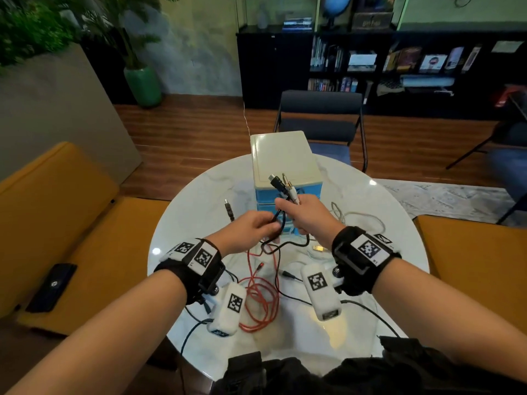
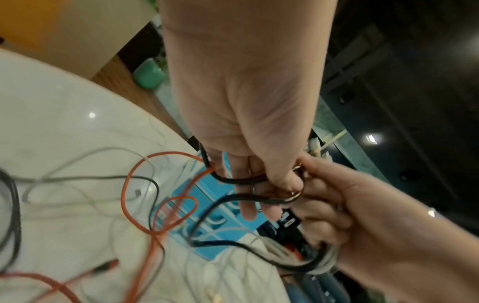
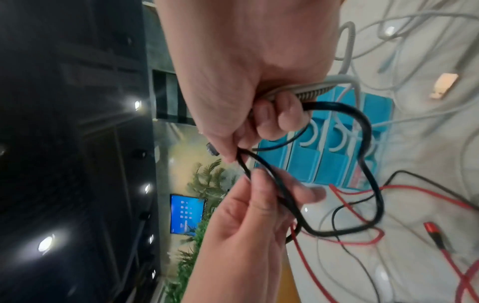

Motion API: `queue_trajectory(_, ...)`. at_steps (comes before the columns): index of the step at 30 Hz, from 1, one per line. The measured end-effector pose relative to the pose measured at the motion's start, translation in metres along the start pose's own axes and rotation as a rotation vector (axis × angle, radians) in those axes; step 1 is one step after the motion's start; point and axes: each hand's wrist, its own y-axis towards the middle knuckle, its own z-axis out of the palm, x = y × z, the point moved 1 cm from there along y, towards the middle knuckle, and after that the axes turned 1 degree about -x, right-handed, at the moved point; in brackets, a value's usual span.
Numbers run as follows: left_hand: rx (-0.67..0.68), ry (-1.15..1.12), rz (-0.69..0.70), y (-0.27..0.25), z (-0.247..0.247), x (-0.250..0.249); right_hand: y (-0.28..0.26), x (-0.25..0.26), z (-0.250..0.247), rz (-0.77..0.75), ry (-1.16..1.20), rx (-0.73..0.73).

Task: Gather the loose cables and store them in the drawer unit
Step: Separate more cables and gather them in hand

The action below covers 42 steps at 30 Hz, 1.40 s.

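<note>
Inspector: Hands first. Your right hand [image 1: 309, 215] is a closed fist round a bundle of cables [image 1: 282, 186], with the plug ends sticking up out of the top of the fist, black and white ones among them.

Operator: And the left?

Inspector: Your left hand [image 1: 251, 230] sits just left of the right, thumb and fingers pinching a black cable [image 3: 373, 184]. The right wrist view shows that cable running in a loop from your right fist down to your left fingers [image 3: 261, 196].

Operator: Where is the drawer unit?

Inspector: On the round white table [image 1: 199, 195], directly behind your hands on the far side. The drawer unit [image 1: 285, 161] has a pale top and blue drawer fronts; all the fronts I can see sit flush.

Operator: What lies loose?

Inspector: A red cable [image 1: 261, 303] lies coiled on the table near you, between your wrists. A white cable [image 1: 359, 216] lies to the right of the unit, and a black plug end [image 1: 228, 208] rests to the left of your left hand.
</note>
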Motion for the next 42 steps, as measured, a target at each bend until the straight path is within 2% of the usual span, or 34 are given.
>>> queue_trajectory(4,0.110,0.356,-0.075,-0.006,-0.001,0.026,-0.002,0.007,0.003,-0.043,-0.170,0.037)
queue_trajectory(7,0.197,0.670,-0.174,-0.014,-0.006,0.052,-0.003,0.008,-0.003,-0.112,-0.406,0.031)
queue_trajectory(8,0.203,0.708,-0.213,-0.017,-0.007,0.060,-0.003,0.007,-0.005,-0.123,-0.485,0.024)
queue_trajectory(11,0.160,0.673,-0.254,-0.023,-0.008,0.068,-0.002,0.002,-0.008,-0.129,-0.671,-0.002)
queue_trajectory(14,0.110,0.569,-0.226,-0.024,-0.006,0.064,-0.003,-0.003,-0.003,-0.139,-0.808,-0.013)
queue_trajectory(18,0.171,0.512,-0.200,-0.025,-0.004,0.053,-0.002,-0.013,-0.001,-0.131,-0.912,0.001)
queue_trajectory(20,0.232,0.502,-0.233,-0.026,-0.005,0.049,0.001,-0.017,-0.003,-0.105,-0.925,-0.022)
queue_trajectory(23,0.283,0.514,-0.354,-0.032,-0.011,0.059,0.006,-0.022,-0.014,-0.068,-0.929,-0.083)
queue_trajectory(28,0.130,0.503,-0.478,-0.037,-0.019,0.084,0.015,-0.024,-0.050,0.059,-0.916,-0.295)
queue_trajectory(31,0.128,0.559,-0.502,-0.036,-0.020,0.093,0.020,-0.027,-0.070,0.128,-0.851,-0.420)
queue_trajectory(34,0.142,0.617,-0.452,-0.034,-0.016,0.097,0.023,-0.033,-0.076,0.165,-0.755,-0.423)
queue_trajectory(37,0.088,0.634,-0.354,-0.025,-0.010,0.088,0.023,-0.041,-0.073,0.184,-0.694,-0.399)
queue_trajectory(40,0.005,0.628,-0.206,-0.013,0.002,0.076,0.020,-0.044,-0.063,0.107,-0.623,-0.380)
queue_trajectory(42,0.043,0.603,-0.154,-0.004,0.014,0.069,0.017,-0.044,-0.056,0.042,-0.581,-0.350)
